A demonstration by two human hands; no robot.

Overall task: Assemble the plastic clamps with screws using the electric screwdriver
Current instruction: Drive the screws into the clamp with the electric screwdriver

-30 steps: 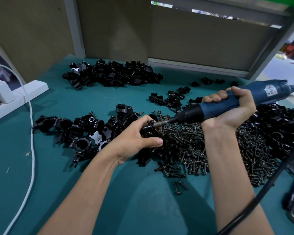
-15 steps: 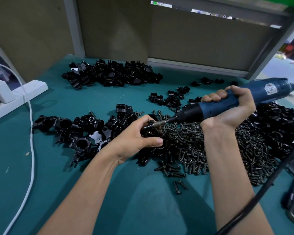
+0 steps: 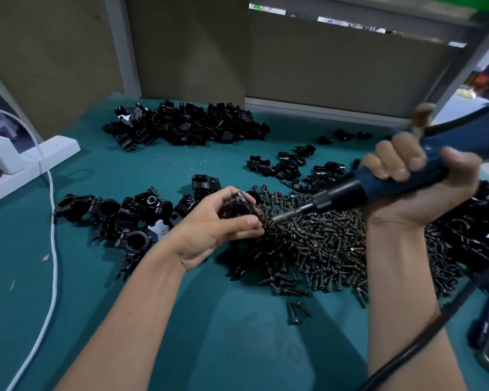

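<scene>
The green table (image 3: 232, 342) carries everything. A heap of black clamp parts (image 3: 187, 128) lies at the far side, and a smaller cluster (image 3: 116, 218) lies to the left. The loose screws (image 3: 328, 246) spread through the middle and off to the right.

The electric screwdriver (image 3: 359, 190) is the heaviest thing I handle here, I'd judge. It is rigid, with a cord trailing near right. My right hand (image 3: 424, 190) wraps fully around its blue barrel, the fingers curled over the top. Gripping there, close behind the black nose, should let me steer the bit.

The clamp (image 3: 237, 206) I'm working on sits just above the left edge of the screw pile, in my left hand (image 3: 209, 230). The fingers curl over it and the thumb pinches its near side. It looks like hard, light plastic. It is smooth enough to twist under torque, so I'd hold it by the body on both sides of the screw hole.

The bit's tip points at the clamp's right face. I cannot tell whether it is seated in a screw head there.
</scene>
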